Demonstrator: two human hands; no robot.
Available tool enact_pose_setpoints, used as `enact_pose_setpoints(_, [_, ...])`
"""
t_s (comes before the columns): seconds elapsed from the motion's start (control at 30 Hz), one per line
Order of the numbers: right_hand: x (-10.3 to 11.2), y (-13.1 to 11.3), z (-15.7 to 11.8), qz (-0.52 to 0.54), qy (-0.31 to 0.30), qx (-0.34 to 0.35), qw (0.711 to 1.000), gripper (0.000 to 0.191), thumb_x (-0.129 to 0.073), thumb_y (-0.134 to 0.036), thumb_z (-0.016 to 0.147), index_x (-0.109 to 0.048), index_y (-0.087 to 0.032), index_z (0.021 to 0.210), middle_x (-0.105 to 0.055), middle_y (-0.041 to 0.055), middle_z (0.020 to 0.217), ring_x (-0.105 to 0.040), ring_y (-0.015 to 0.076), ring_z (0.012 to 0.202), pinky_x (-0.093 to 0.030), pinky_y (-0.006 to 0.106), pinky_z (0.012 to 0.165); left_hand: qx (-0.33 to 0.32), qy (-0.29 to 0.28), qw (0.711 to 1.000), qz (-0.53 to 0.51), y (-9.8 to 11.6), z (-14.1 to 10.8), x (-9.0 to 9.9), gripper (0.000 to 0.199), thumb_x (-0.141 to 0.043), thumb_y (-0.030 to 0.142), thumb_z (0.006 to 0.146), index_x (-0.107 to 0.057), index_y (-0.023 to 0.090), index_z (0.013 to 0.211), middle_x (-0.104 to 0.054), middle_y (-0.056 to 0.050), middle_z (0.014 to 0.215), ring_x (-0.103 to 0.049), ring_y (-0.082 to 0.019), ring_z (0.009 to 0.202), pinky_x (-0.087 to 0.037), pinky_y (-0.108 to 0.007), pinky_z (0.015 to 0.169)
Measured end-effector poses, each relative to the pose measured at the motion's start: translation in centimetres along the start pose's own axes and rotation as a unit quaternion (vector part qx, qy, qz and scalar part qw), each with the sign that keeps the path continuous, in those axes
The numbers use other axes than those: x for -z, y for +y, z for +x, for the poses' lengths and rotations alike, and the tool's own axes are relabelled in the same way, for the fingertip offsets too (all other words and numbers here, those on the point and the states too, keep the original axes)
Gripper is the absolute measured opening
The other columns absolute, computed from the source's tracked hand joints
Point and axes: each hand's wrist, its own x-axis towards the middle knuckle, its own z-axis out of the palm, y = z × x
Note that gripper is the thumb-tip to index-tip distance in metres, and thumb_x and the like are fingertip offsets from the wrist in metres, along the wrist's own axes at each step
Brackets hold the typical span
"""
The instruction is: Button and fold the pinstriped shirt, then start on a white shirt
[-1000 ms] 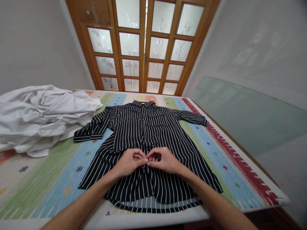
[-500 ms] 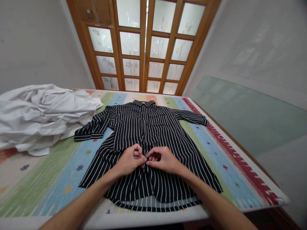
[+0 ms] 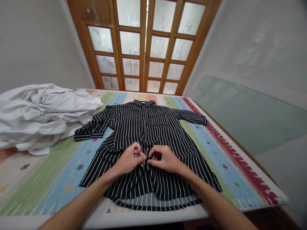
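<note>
A black shirt with white stripes (image 3: 158,127) lies front up on the table, collar at the far end and both sleeves spread out. Over the lower part of its front opening, my left hand (image 3: 131,158) pinches the shirt's edge between thumb and fingers. My right hand (image 3: 164,159) faces it from the other side, thumb and forefinger closed on the fabric at the same spot. The fingertips are close together, and any button between them is too small to make out. Below the hands the front parts, showing the grey inside of the back hem.
A heap of crumpled white cloth (image 3: 43,115) covers the table's left side. The table has a colourful striped cover (image 3: 64,169). A greenish glass-like panel (image 3: 251,111) leans by the right wall. Wooden doors with glass panes (image 3: 146,48) stand beyond.
Both hands have risen very slightly, and the fingertips are a little farther apart. The split at the shirt's lower front has shifted slightly upward. The rest stays as it was.
</note>
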Motion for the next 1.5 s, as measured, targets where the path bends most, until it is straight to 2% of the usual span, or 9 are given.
enact_pose_setpoints(0.17, [-0.1, 0.1, 0.1, -0.001, 0.002, 0.004, 1.0, 0.01, -0.07, -0.013, 0.072, -0.068, -0.016, 0.082, -0.063, 0.0001, 0.076, -0.059, 0.0103, 0.063, -0.049, 0.022, 0.061, -0.001, 0.003, 1.0, 0.02, 0.2, 0.0, 0.0, 0.03, -0.067, 0.027, 0.077, -0.038, 0.021, 0.081, -0.059, 0.008, 0.058, -0.059, -0.01, 0.053, -0.044, -0.021, 0.054])
enact_pose_setpoints(0.27, [-0.1, 0.1, 0.1, -0.002, 0.001, 0.007, 1.0, 0.009, -0.068, -0.013, 0.073, -0.068, -0.016, 0.081, -0.063, 0.0, 0.076, -0.059, 0.0104, 0.063, -0.049, 0.022, 0.061, 0.005, 0.006, 1.0, 0.018, 0.4, 0.0, 0.0, 0.035, -0.072, 0.03, 0.073, -0.039, 0.02, 0.081, -0.061, 0.006, 0.061, -0.059, -0.01, 0.054, -0.045, -0.022, 0.055])
enact_pose_setpoints(0.37, [-0.2, 0.1, 0.0, -0.003, -0.001, 0.013, 1.0, 0.008, -0.068, -0.014, 0.073, -0.068, -0.016, 0.081, -0.063, 0.0002, 0.076, -0.059, 0.0102, 0.063, -0.048, 0.022, 0.06, 0.011, 0.005, 1.0, 0.009, 0.5, 0.0, 0.0, 0.039, -0.075, 0.029, 0.069, -0.039, 0.02, 0.081, -0.063, 0.005, 0.064, -0.06, -0.01, 0.054, -0.046, -0.023, 0.055])
enact_pose_setpoints(0.73, [-0.8, 0.3, 0.0, -0.039, 0.014, 0.039, 0.998, 0.013, -0.067, -0.009, 0.071, -0.069, -0.016, 0.083, -0.063, -0.0001, 0.076, -0.058, 0.0095, 0.061, -0.048, 0.021, 0.06, -0.011, 0.009, 1.0, 0.012, -0.4, 0.2, 0.1, 0.036, -0.069, 0.023, 0.072, -0.033, 0.022, 0.081, -0.063, 0.006, 0.061, -0.06, -0.01, 0.049, -0.045, -0.02, 0.051])
enact_pose_setpoints(1.2, [0.2, -0.2, 0.2, -0.081, -0.018, 0.044, 0.996, 0.009, -0.066, -0.01, 0.073, -0.07, -0.017, 0.078, -0.065, -0.0009, 0.072, -0.059, 0.0102, 0.062, -0.045, 0.022, 0.062, -0.007, -0.005, 1.0, -0.017, -0.1, 0.2, -0.2, 0.043, -0.071, 0.02, 0.068, -0.03, 0.023, 0.081, -0.064, 0.007, 0.061, -0.058, -0.009, 0.048, -0.048, -0.021, 0.05])
enact_pose_setpoints(1.37, [0.3, 0.0, 0.2, -0.129, -0.024, 0.079, 0.988, 0.012, -0.061, -0.008, 0.074, -0.069, -0.017, 0.072, -0.065, -0.0001, 0.068, -0.058, 0.0119, 0.065, -0.044, 0.024, 0.066, -0.006, -0.015, 1.0, -0.02, -0.1, 0.1, -0.2, 0.046, -0.074, 0.022, 0.068, -0.03, 0.022, 0.081, -0.064, 0.006, 0.063, -0.059, -0.009, 0.05, -0.048, -0.021, 0.051])
enact_pose_setpoints(1.5, [0.3, -0.5, -0.1, -0.13, 0.002, 0.077, 0.988, 0.011, -0.062, -0.008, 0.072, -0.067, -0.016, 0.079, -0.063, -0.0002, 0.071, -0.055, 0.0107, 0.061, -0.042, 0.022, 0.061, -0.004, -0.001, 1.0, -0.009, 0.1, 0.1, 0.1, 0.045, -0.073, 0.025, 0.069, -0.03, 0.022, 0.081, -0.064, 0.006, 0.064, -0.059, -0.009, 0.049, -0.047, -0.021, 0.051])
